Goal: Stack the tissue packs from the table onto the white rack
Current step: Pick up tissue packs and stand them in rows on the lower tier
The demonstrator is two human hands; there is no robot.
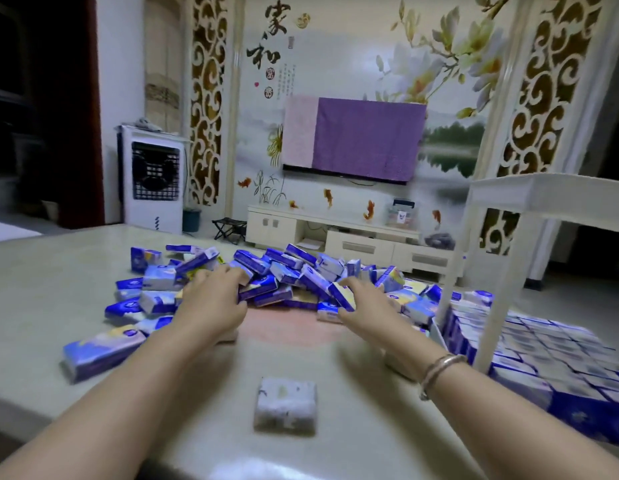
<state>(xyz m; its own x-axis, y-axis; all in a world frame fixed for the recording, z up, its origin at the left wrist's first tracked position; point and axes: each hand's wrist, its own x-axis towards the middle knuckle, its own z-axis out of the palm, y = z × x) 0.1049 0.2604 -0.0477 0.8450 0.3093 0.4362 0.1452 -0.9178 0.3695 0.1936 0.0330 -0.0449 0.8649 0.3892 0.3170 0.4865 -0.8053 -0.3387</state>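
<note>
Several blue and white tissue packs (287, 271) lie in a loose heap across the middle of the table (41, 289). My left hand (211, 299) reaches into the left side of the heap, fingers curled over a pack. On the right side my right hand (365, 303), with a bracelet on its wrist, curls its fingers round a pack (342, 296). The white rack (543, 195) stands at the right; its lower level holds neat rows of stacked packs (550, 351). One pack (285, 405) lies alone near the front, another (100, 351) at the left.
The rack's white leg (495, 306) stands just right of my right forearm. Beyond the table are a TV covered with purple cloth (363, 140), a low white cabinet (335, 233) and a white air cooler (152, 178).
</note>
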